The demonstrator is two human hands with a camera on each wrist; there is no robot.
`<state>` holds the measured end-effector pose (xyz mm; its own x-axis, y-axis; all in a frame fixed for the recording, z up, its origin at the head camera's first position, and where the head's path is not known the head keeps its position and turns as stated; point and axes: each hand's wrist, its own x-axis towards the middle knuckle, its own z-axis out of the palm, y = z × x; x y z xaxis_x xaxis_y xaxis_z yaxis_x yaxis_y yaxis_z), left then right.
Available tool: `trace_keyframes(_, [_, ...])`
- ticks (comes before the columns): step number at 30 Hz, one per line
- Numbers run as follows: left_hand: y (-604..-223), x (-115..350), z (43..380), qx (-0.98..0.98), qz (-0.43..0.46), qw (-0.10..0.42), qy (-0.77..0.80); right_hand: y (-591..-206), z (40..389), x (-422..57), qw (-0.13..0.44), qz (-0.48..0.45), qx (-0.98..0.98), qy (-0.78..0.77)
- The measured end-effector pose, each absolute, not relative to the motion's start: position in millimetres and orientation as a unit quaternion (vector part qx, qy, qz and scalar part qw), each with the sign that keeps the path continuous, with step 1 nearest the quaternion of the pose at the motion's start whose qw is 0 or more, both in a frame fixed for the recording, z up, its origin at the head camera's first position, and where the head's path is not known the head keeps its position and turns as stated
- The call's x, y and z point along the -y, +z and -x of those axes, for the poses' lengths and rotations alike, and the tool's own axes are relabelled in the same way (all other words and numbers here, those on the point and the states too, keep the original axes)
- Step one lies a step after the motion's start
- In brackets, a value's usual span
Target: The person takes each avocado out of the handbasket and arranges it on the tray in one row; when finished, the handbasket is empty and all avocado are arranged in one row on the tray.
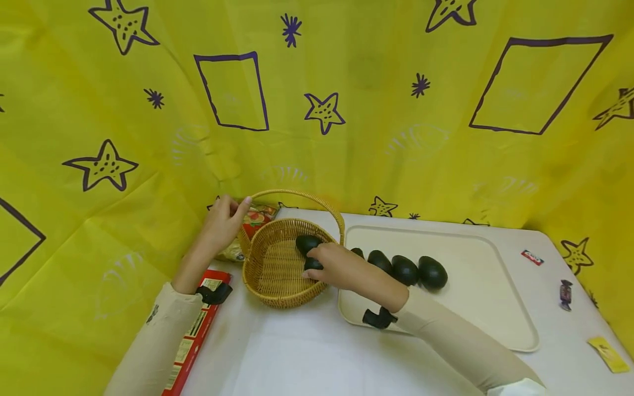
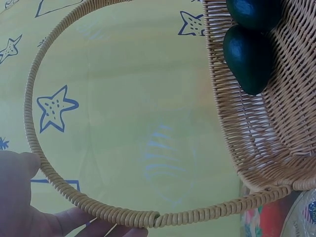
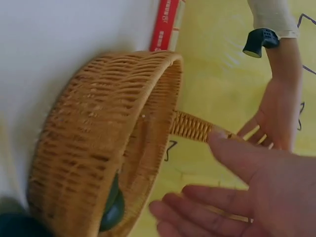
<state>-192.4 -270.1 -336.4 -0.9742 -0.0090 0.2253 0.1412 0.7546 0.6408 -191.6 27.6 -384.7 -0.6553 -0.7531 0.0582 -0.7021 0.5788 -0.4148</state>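
A wicker basket [image 1: 279, 300] with a tall arched handle [image 1: 297, 192] stands on the white table. My left hand [image 1: 221, 225] grips the left side of the handle, thumb and fingers about it in the left wrist view. Two dark green avocados [image 2: 249, 61] lie against each other inside the basket. Over its right side is my right hand [image 1: 329, 265], close above these avocados. In the right wrist view that right hand [image 3: 237, 192] has its fingers loosely extended and nothing between them. Several more avocados [image 1: 432, 273] sit in a row on the cream tray [image 1: 475, 308].
Behind the basket, to the left, are a red snack packet [image 1: 257, 218] and a gold packet [image 1: 231, 252]. A long red box [image 1: 190, 335] lies by my left forearm. Small wrapped sweets [image 1: 565, 295] lie right of the tray. A yellow patterned curtain [image 1: 366, 165] borders the table.
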Motion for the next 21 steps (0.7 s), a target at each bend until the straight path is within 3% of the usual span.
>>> trace_keyframes(21, [-335.1, 267.8, 190.8, 0.933, 0.027, 0.100, -0.343, -398.4, 215.1, 50.9, 0.134, 0.204, -0.961, 0.129])
